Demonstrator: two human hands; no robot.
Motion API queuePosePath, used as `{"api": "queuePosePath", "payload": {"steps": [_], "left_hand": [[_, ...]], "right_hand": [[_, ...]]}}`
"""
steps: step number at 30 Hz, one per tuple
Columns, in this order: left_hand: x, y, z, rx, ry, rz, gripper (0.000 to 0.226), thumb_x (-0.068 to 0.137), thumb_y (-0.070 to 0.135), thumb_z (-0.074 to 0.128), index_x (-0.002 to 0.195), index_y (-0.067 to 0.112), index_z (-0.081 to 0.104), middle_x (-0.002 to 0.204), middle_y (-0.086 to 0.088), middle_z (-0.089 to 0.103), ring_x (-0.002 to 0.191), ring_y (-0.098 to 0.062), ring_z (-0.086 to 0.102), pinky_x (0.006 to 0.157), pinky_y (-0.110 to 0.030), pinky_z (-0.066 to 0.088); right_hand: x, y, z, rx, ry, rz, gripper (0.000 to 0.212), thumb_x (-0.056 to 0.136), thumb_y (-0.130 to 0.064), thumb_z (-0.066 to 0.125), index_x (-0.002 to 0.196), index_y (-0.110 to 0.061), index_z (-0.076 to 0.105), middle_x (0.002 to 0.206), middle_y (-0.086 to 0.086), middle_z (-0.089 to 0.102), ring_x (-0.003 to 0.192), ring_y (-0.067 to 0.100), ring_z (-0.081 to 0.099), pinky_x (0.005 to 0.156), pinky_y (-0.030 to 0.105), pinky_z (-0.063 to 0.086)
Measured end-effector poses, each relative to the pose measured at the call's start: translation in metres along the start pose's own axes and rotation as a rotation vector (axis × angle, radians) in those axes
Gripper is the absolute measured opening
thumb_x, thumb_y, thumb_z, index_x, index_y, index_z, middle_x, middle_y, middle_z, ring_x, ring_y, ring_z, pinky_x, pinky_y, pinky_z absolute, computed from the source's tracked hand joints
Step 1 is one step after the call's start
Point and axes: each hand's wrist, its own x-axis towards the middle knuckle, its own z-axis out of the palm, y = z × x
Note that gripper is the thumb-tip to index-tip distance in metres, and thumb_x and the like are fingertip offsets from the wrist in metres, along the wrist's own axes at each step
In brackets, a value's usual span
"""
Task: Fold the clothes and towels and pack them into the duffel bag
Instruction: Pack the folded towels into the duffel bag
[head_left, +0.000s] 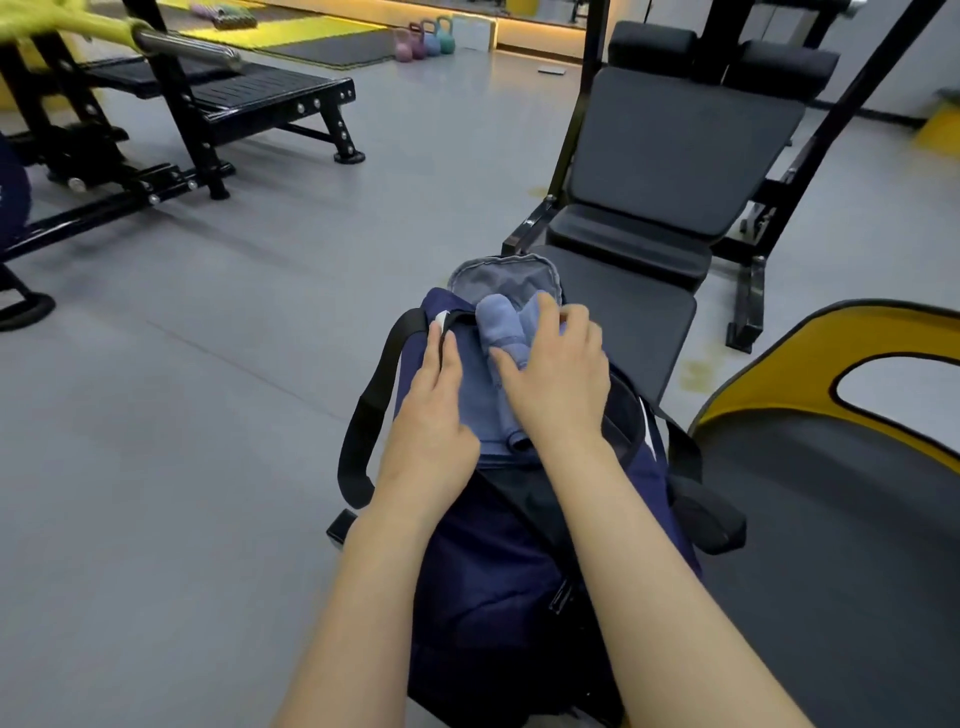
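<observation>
A navy duffel bag (483, 587) lies on the black bench (639, 312), its top open, and blue towels (496, 332) sit in that opening, one rolled and one folded flat beneath it. The left hand (434, 415) rests at the bag's left rim with its fingers (447, 358) straight on the flat towel, while the right hand (558, 374) lies over the rolled towel, fingers curled loosely around it. Beyond the bag, small kettlebells (423, 39) stand on the grey floor (182, 415).
</observation>
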Motion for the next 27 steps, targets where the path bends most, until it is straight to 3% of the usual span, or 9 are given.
{"api": "queuePosePath", "payload": {"steps": [2, 4, 7, 9, 13, 16, 19, 23, 27], "left_hand": [[0.000, 0.000, -0.001, -0.020, 0.000, 0.002, 0.086, 0.081, -0.015, 0.033, 0.152, 0.023, 0.004, 0.155, 0.024, -0.007, 0.129, 0.010, 0.012, 0.071, 0.013, 0.019], [-0.001, 0.000, -0.003, -0.029, 0.004, 0.009, 0.085, 0.081, -0.015, 0.033, 0.152, 0.022, 0.005, 0.155, 0.023, -0.007, 0.127, 0.016, 0.012, 0.073, 0.013, 0.017], [-0.001, 0.001, -0.005, -0.016, 0.019, 0.015, 0.080, 0.083, -0.015, 0.033, 0.151, 0.018, 0.007, 0.157, 0.016, -0.006, 0.123, 0.016, 0.014, 0.084, 0.007, 0.018], [-0.001, 0.003, -0.006, -0.017, 0.031, 0.002, 0.077, 0.086, -0.013, 0.033, 0.151, 0.017, 0.006, 0.157, 0.014, -0.007, 0.121, 0.005, 0.015, 0.080, 0.007, 0.014], [0.000, 0.006, -0.006, -0.056, 0.054, -0.026, 0.079, 0.086, -0.012, 0.034, 0.152, 0.020, 0.005, 0.157, 0.017, -0.008, 0.127, 0.005, 0.018, 0.076, 0.010, 0.019], [-0.001, 0.009, -0.006, -0.043, 0.083, -0.018, 0.080, 0.086, -0.009, 0.035, 0.152, 0.024, 0.005, 0.154, 0.024, -0.009, 0.133, -0.001, 0.026, 0.078, -0.002, 0.028], [-0.002, 0.016, -0.005, -0.072, 0.075, -0.009, 0.082, 0.084, -0.010, 0.033, 0.152, 0.027, 0.005, 0.152, 0.028, -0.008, 0.121, 0.013, 0.028, 0.071, 0.001, 0.032], [-0.006, 0.022, -0.002, -0.085, 0.043, 0.024, 0.083, 0.083, -0.014, 0.032, 0.152, 0.023, 0.005, 0.155, 0.022, -0.006, 0.099, 0.041, 0.010, 0.072, 0.005, 0.033], [-0.007, 0.021, -0.002, -0.035, 0.055, 0.020, 0.087, 0.080, -0.014, 0.033, 0.152, 0.024, 0.004, 0.151, 0.028, -0.011, 0.118, -0.001, 0.023, 0.088, -0.027, 0.042]], "right_hand": [[0.000, 0.000, 0.002, 0.019, 0.224, -0.214, 0.028, 0.089, -0.027, 0.054, 0.099, -0.004, 0.067, 0.116, 0.016, 0.059, 0.109, 0.033, 0.055, 0.096, 0.044, 0.045], [0.002, 0.003, 0.003, -0.015, 0.207, -0.385, 0.038, 0.090, -0.022, 0.036, 0.075, -0.005, 0.066, 0.099, 0.013, 0.066, 0.096, 0.032, 0.061, 0.096, 0.039, 0.041], [0.001, 0.001, 0.002, -0.154, -0.243, -0.426, 0.054, 0.095, -0.037, 0.017, 0.110, -0.009, 0.061, 0.121, 0.012, 0.061, 0.112, 0.033, 0.053, 0.103, 0.035, 0.025], [-0.001, 0.003, 0.005, -0.241, -0.436, -0.363, 0.060, 0.098, -0.055, 0.021, 0.147, -0.021, 0.032, 0.156, 0.009, 0.025, 0.140, 0.036, 0.024, 0.115, 0.043, 0.011], [-0.014, -0.004, 0.015, -0.300, -0.551, -0.313, 0.066, 0.096, -0.059, 0.022, 0.152, -0.034, -0.003, 0.160, 0.001, -0.014, 0.144, 0.041, -0.012, 0.114, 0.059, -0.006], [-0.023, -0.010, 0.027, -0.367, -0.598, -0.310, 0.068, 0.098, -0.053, 0.028, 0.151, -0.033, -0.010, 0.158, 0.003, -0.024, 0.141, 0.045, -0.020, 0.109, 0.065, -0.010], [-0.019, -0.013, 0.031, -0.372, -0.634, -0.294, 0.069, 0.099, -0.048, 0.031, 0.151, -0.033, -0.012, 0.157, 0.002, -0.027, 0.141, 0.043, -0.023, 0.110, 0.065, -0.010], [-0.010, -0.007, 0.025, -0.304, -0.653, -0.293, 0.061, 0.100, -0.045, 0.027, 0.152, -0.034, -0.002, 0.160, -0.001, -0.015, 0.144, 0.039, -0.016, 0.114, 0.061, -0.006], [0.002, 0.013, 0.012, -0.231, -0.358, -0.367, 0.056, 0.096, -0.056, 0.022, 0.142, -0.030, 0.039, 0.153, 0.004, 0.033, 0.142, 0.031, 0.020, 0.115, 0.044, 0.013]]}}
